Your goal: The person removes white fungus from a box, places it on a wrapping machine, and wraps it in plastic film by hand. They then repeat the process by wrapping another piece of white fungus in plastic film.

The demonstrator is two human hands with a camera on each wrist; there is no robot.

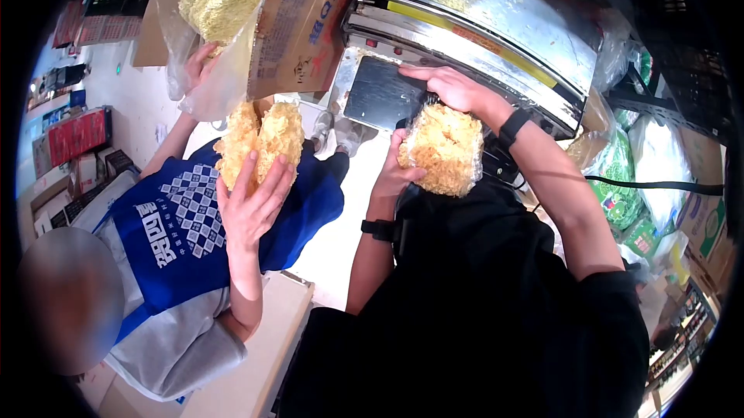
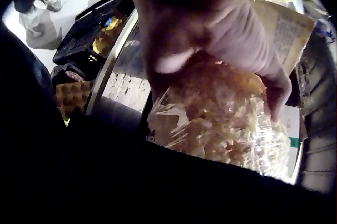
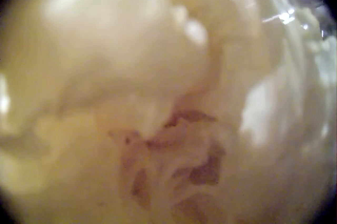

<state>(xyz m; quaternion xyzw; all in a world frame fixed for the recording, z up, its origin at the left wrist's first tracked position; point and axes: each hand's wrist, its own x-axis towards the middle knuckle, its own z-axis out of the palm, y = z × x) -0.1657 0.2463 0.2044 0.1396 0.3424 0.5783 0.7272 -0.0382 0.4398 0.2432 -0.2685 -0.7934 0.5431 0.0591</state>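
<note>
My left hand grips the left side of a pack of crinkly, pale-yellow dried-looking food. Shiny clear film covers this pack in the left wrist view, with the thumb and fingers spread round it. Just beyond the pack, my right hand reaches over with its fingers stretched out to the left, above the edge of a dark flat plate on a metal wrapping machine. The right wrist view is filled by a blurred close-up of the pack.
At left, a person in a blue apron holds two similar crinkly pieces, their other hand at a plastic bag of yellow food. A cardboard box stands beside the machine. Plastic-wrapped green goods and a black cable are at right.
</note>
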